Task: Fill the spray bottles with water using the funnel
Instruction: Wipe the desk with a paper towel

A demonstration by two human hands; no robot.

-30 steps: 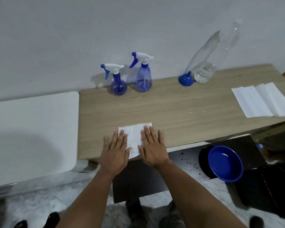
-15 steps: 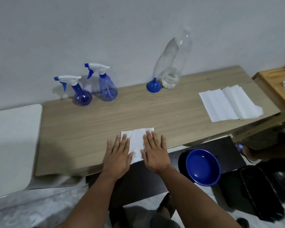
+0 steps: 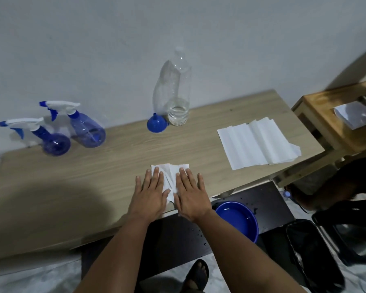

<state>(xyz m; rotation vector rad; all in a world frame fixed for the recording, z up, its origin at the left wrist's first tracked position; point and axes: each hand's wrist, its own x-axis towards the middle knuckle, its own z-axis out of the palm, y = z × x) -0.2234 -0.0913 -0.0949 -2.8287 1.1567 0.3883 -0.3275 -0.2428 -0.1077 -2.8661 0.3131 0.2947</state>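
Head view: flat hands (image 3: 169,195) on tissue (image 3: 171,176).

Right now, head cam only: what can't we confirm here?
- Spray bottles: water level unreadable through the blue tint.
- Funnel: mouth-down, inside hidden.
- Tissue: near part covered by the left hand and right hand; wet or dry unclear.
- Blue basin: far rim hidden behind the table edge.
- Side table: cut off by the right frame edge, items blurred.
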